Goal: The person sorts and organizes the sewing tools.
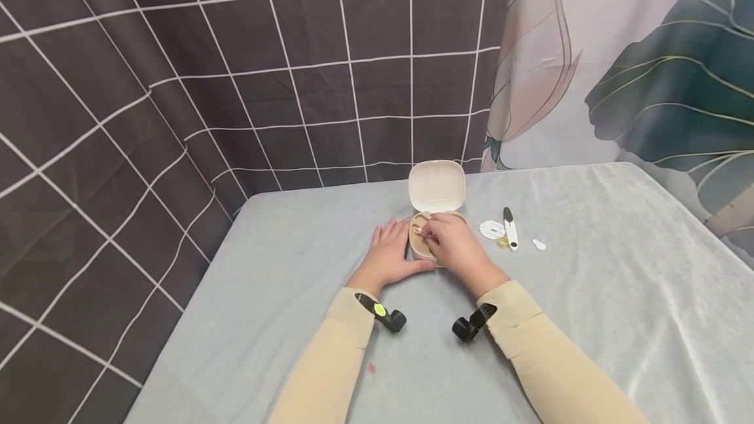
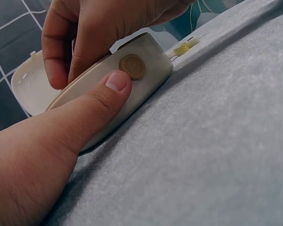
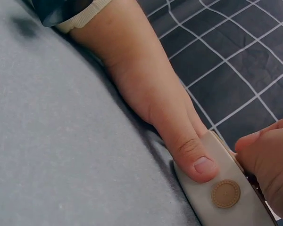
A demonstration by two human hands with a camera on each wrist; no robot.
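A small white case (image 1: pixel 437 187) with a tan moulded inside stands on the table, its lid raised. My left hand (image 1: pixel 390 259) lies along its left side with straight, spread fingers. In the left wrist view the left thumb presses the white front wall (image 2: pixel 153 59), touching a round tan button (image 2: pixel 132 66). My right hand (image 1: pixel 455 244) reaches into the case from the right. Its fingers are curled, and they pinch a small pale piece (image 1: pixel 418 231) whose kind I cannot tell. The right hand hides much of the tan inside.
Right of the case lie a round white sticker (image 1: pixel 491 229), a small yellow piece (image 1: pixel 503 241), a slim white tool with a black end (image 1: pixel 510 230) and a small white piece (image 1: pixel 538 245). A grey cloth (image 1: pixel 589 306) covers the table; a dark checked curtain (image 1: pixel 306 84) hangs behind.
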